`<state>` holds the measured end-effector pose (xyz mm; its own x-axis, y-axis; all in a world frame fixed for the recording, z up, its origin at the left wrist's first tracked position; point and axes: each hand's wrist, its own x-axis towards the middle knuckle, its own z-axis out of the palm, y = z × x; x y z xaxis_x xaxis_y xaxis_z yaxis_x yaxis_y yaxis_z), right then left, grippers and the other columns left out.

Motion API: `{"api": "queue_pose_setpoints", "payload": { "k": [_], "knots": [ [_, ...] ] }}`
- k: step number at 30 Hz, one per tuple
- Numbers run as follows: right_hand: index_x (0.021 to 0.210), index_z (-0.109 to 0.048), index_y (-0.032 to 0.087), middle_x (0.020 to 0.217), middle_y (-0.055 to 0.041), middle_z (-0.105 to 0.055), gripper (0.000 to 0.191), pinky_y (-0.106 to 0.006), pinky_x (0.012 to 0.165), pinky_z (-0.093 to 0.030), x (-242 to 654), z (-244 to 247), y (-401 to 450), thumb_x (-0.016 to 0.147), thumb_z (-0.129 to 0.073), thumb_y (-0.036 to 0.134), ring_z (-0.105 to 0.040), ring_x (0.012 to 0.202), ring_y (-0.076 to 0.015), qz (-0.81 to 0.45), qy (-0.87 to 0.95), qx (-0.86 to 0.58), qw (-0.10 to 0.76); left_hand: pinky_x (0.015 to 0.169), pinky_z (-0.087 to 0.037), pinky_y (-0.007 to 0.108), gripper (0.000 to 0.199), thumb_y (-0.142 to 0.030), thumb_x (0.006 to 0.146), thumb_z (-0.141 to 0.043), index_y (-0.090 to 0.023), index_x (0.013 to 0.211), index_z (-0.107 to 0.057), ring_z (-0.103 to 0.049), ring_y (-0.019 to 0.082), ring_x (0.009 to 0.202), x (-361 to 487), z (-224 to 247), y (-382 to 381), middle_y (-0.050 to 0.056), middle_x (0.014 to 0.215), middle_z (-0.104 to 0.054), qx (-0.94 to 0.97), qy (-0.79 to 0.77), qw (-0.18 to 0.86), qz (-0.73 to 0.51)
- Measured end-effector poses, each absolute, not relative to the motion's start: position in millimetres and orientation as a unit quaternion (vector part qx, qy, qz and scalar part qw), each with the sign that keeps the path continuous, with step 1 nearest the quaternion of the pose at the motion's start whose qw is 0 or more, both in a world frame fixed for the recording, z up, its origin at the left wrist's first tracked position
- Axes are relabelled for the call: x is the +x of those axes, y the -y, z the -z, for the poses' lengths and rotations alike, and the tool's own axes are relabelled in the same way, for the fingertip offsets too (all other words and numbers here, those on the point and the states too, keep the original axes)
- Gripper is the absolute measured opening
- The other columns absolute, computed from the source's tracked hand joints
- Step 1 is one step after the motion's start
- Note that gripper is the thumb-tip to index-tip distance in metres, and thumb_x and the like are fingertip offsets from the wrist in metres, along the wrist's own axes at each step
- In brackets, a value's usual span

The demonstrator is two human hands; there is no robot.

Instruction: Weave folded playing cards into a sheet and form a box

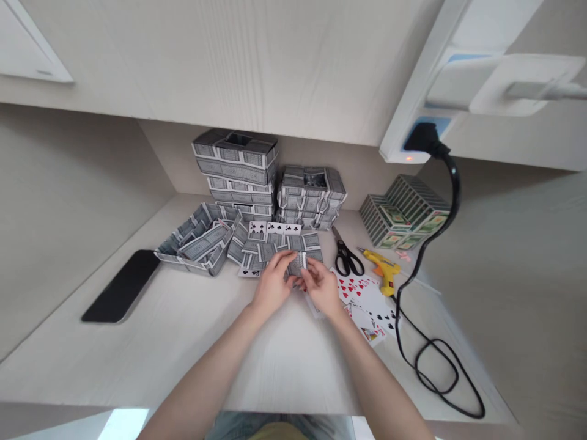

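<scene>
Between my two hands is a playing card [297, 264], grey patterned back up, with a pale strip along its right side. My left hand [274, 280] pinches it from the left. The fingers of my right hand [323, 286] close on its right edge. Just beyond my hands lies a spread of folded playing cards [263, 250], mostly backs up. Close to my right hand are loose face-up cards [355, 286], red and black. Whether the held piece is one card or several joined, I cannot tell.
Boxes built from cards [245, 162] are stacked at the back, beside a shorter stack [312, 194]. An open card tray [192, 264] and black phone [121, 287] lie left. Right are scissors [348, 260], a yellow glue gun [385, 269], card packs [403, 211] and a looping black cable [452, 391].
</scene>
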<state>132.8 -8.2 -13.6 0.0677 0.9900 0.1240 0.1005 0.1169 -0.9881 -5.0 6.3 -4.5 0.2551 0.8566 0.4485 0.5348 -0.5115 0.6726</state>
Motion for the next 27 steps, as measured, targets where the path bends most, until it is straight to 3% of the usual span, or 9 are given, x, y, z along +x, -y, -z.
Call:
{"api": "queue_pose_setpoints", "payload": {
  "k": [3, 7, 12, 15, 19, 23, 27],
  "knots": [
    [0.114, -0.051, 0.018, 0.079, -0.0044, -0.065, 0.043, -0.029, 0.057, -0.051, 130.0, 16.4, 9.8, 0.077, -0.053, 0.039, -0.060, 0.057, -0.0146, -0.421, 0.554, -0.499, 0.516, 0.093, -0.043, 0.035, 0.049, -0.005, 0.069, -0.053, -0.021, 0.116, -0.049, -0.047, 0.019, 0.113, -6.4, 6.2, -7.4, 0.006, 0.122, -0.048, 0.763, -0.453, 0.202, -0.416],
    [0.106, -0.056, 0.017, 0.064, -0.0008, -0.061, 0.037, -0.026, 0.053, -0.047, 132.9, 12.9, 8.3, 0.076, -0.052, 0.037, -0.055, 0.052, -0.0125, -0.442, 0.544, -0.488, 0.521, 0.087, -0.046, 0.034, 0.049, -0.007, 0.068, -0.058, -0.023, 0.114, -0.051, -0.050, 0.019, 0.108, -7.5, 5.7, -9.1, 0.006, 0.120, -0.049, 0.754, -0.448, 0.225, -0.424],
    [0.093, -0.055, 0.017, 0.053, 0.0041, -0.056, 0.029, -0.021, 0.044, -0.041, 140.0, 1.1, 3.8, 0.072, -0.056, 0.038, -0.050, 0.043, -0.0091, -0.520, 0.481, -0.450, 0.544, 0.072, -0.050, 0.030, 0.051, -0.022, 0.068, -0.065, -0.024, 0.116, -0.050, -0.056, 0.019, 0.095, -4.3, 1.6, -11.8, 0.008, 0.117, -0.050, 0.710, -0.406, 0.346, -0.459],
    [0.089, -0.049, 0.020, 0.053, 0.0055, -0.057, 0.029, -0.022, 0.046, -0.045, 138.3, -1.7, 4.8, 0.070, -0.060, 0.039, -0.054, 0.044, -0.0102, -0.565, 0.470, -0.430, 0.525, 0.065, -0.049, 0.026, 0.046, -0.033, 0.075, -0.057, -0.021, 0.118, -0.044, -0.059, 0.014, 0.078, -1.8, 1.2, -12.7, 0.006, 0.101, -0.058, 0.663, -0.441, 0.394, -0.459],
    [0.095, -0.041, 0.023, 0.054, 0.0078, -0.058, 0.041, -0.025, 0.044, -0.048, 131.6, 1.4, 10.5, 0.064, -0.066, 0.034, -0.057, 0.042, -0.0131, -0.617, 0.504, -0.397, 0.455, 0.060, -0.043, 0.024, 0.023, -0.038, 0.083, -0.042, -0.018, 0.091, -0.053, -0.056, 0.012, 0.063, -0.8, 0.6, -8.8, 0.000, 0.071, -0.060, 0.672, -0.543, 0.306, -0.400],
    [0.091, -0.044, 0.022, 0.053, 0.0072, -0.059, 0.031, -0.024, 0.040, -0.047, 129.9, 0.9, 14.7, 0.066, -0.062, 0.029, -0.056, 0.038, -0.0126, -0.625, 0.537, -0.391, 0.409, 0.048, -0.037, 0.022, 0.025, -0.043, 0.081, -0.044, -0.019, 0.082, -0.052, -0.053, 0.012, 0.047, 0.7, -4.4, -0.3, -0.004, 0.052, -0.053, 0.679, -0.562, 0.278, -0.381],
    [0.085, -0.046, 0.021, 0.055, 0.0059, -0.061, 0.028, -0.024, 0.041, -0.047, 132.7, -9.0, 16.2, 0.066, -0.063, 0.033, -0.056, 0.040, -0.0124, -0.638, 0.546, -0.379, 0.389, 0.038, -0.030, 0.020, 0.035, -0.051, 0.079, -0.042, -0.018, 0.068, -0.048, -0.045, 0.010, 0.033, 3.0, -10.7, 2.0, -0.007, 0.037, -0.043, 0.634, -0.540, 0.389, -0.395]
  ]
}}
